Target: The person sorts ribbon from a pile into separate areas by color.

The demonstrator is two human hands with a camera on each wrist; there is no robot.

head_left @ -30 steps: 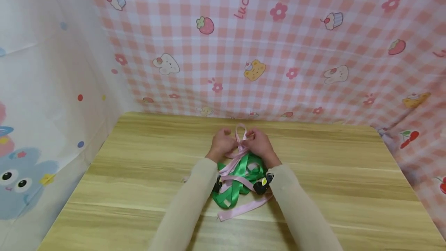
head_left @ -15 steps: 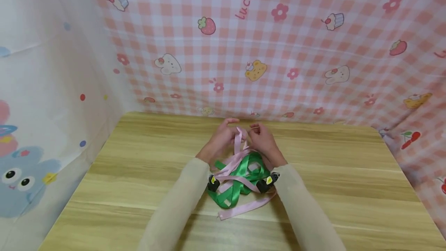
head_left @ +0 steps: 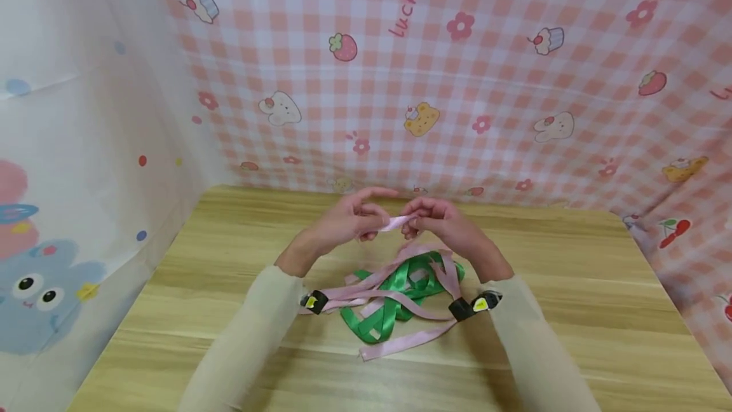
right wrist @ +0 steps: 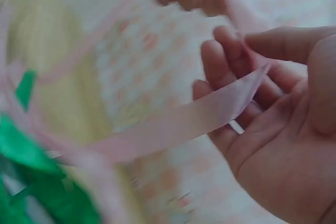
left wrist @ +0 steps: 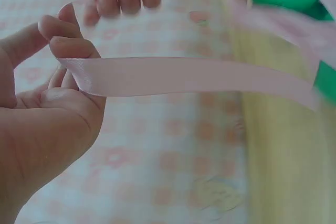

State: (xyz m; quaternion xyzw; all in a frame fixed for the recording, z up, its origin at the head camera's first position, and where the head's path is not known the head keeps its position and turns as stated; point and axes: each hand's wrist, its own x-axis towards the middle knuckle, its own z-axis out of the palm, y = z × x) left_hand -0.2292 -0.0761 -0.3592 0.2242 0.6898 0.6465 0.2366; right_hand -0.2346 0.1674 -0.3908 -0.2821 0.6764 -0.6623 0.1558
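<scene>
A short span of pink ribbon (head_left: pixel 394 224) is held between two hands near the far edge of a wooden desk (head_left: pixel 240 240). One side is pinched in the left hand (head_left: pixel 345 219), the other in the right hand (head_left: pixel 450 224), fingers and thumb brought together on it in each. The span's long axis is laid from hand to hand, across the desk, tipped slightly so that the right side is set a little farther away. Neither hand is placed plainly nearer to its middle. From each hand, as shown in the wrist views, a pink length is trailed back to the desk, where more pink is tangled with green ribbon (head_left: pixel 389 315) on the person's side of the hands. Whether all the pink is made up of one piece cannot be told. The green is touched by neither hand.
</scene>
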